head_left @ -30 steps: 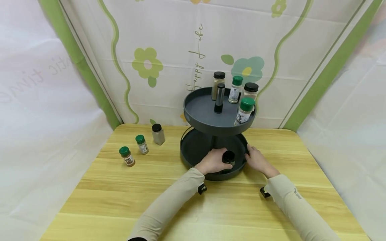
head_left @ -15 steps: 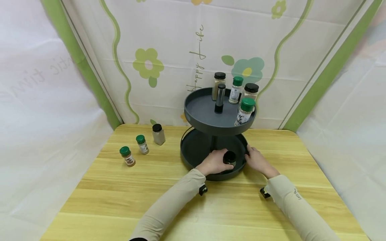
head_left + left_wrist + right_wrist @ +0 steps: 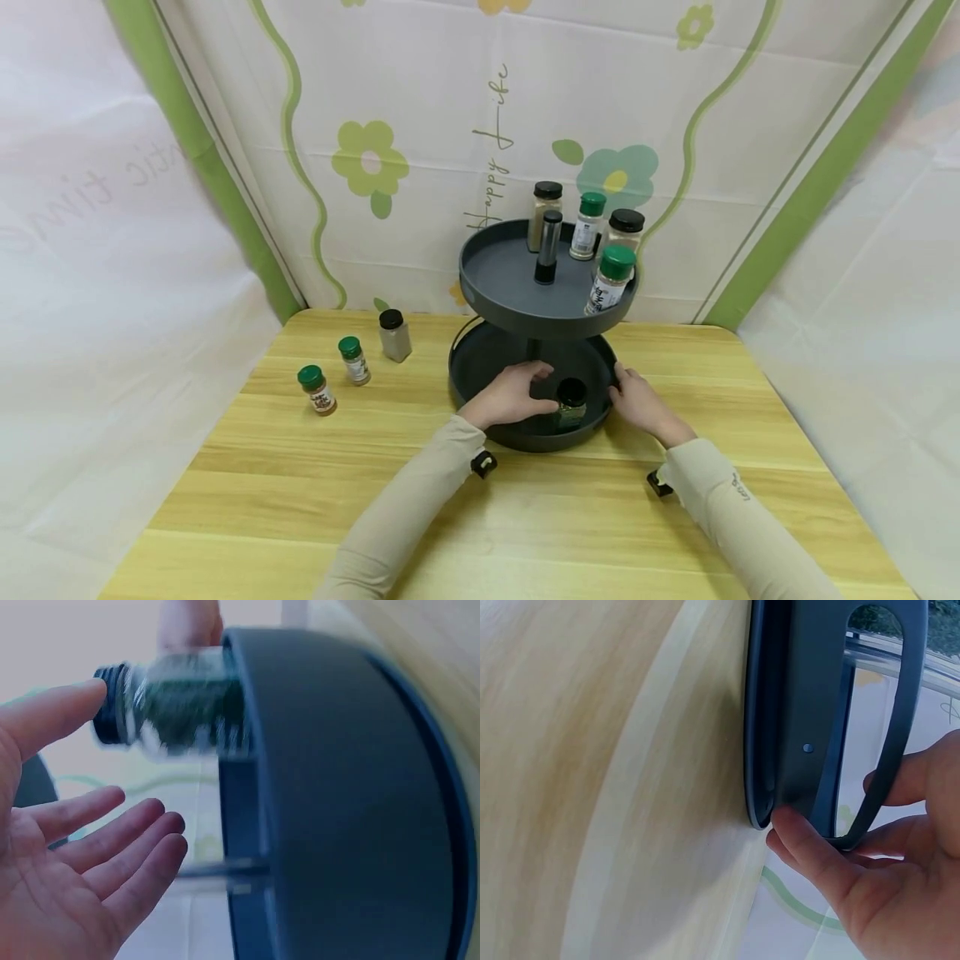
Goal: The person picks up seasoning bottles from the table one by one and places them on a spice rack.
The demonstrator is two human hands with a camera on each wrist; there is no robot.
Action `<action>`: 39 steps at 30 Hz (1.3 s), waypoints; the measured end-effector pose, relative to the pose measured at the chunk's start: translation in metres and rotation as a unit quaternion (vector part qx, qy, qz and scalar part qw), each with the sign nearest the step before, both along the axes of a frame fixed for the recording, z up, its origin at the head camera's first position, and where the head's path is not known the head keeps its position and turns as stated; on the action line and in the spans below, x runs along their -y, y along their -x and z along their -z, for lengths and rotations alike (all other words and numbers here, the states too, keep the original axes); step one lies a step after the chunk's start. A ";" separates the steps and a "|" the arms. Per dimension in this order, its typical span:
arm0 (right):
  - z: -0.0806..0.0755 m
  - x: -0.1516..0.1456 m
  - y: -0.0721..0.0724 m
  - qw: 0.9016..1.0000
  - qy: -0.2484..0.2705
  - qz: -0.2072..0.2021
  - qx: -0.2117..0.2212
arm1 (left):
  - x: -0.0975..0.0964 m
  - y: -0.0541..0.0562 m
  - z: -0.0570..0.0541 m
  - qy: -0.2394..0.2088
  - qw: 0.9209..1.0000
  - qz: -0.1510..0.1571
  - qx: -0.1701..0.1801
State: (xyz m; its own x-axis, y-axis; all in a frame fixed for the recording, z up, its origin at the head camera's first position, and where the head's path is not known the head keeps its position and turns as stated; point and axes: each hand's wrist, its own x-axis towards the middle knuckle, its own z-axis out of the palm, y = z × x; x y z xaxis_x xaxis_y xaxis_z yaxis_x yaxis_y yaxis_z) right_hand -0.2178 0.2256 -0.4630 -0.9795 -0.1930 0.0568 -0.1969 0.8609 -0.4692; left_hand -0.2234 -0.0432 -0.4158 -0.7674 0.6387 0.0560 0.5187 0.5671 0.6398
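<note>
A glass spice jar (image 3: 572, 408) with a black lid and green flakes stands upright on the lower tier (image 3: 480, 367) of a dark two-tier rack. To its left is my left hand (image 3: 513, 396), fingers spread and loosely bent, holding nothing. In the left wrist view the thumb (image 3: 64, 709) lies by the lid of the jar (image 3: 191, 709); I cannot tell whether it touches. My right hand (image 3: 645, 406) grips the lower tier's right side. Its fingers curl round the looped handle (image 3: 889, 761) there, the thumb against the tray wall in the right wrist view.
The upper tier (image 3: 510, 283) bears several spice jars at its back and right, around a metal post (image 3: 549, 246). On the table's left stand two green-lidded jars (image 3: 317, 390) (image 3: 354, 361) and a black-lidded one (image 3: 394, 336). Printed curtains enclose the table.
My left hand has let go of the black-lidded spice jar and moved a little left, its fingers opening. The jar stays on the lower tier. My right hand keeps its place on the handle.
</note>
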 end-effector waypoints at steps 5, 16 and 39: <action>0.001 0.000 0.001 1.000 -0.003 0.002 -0.008 | 0.026 0.003 -0.006 -0.058 0.998 -0.014 0.003; 0.002 0.001 0.001 1.000 -0.012 0.002 -0.022 | 0.081 0.011 -0.008 -0.142 0.987 -0.066 -0.040; 0.004 -0.003 0.003 1.000 -0.011 0.001 -0.013 | 0.180 0.013 -0.008 -0.142 0.968 -0.195 -0.067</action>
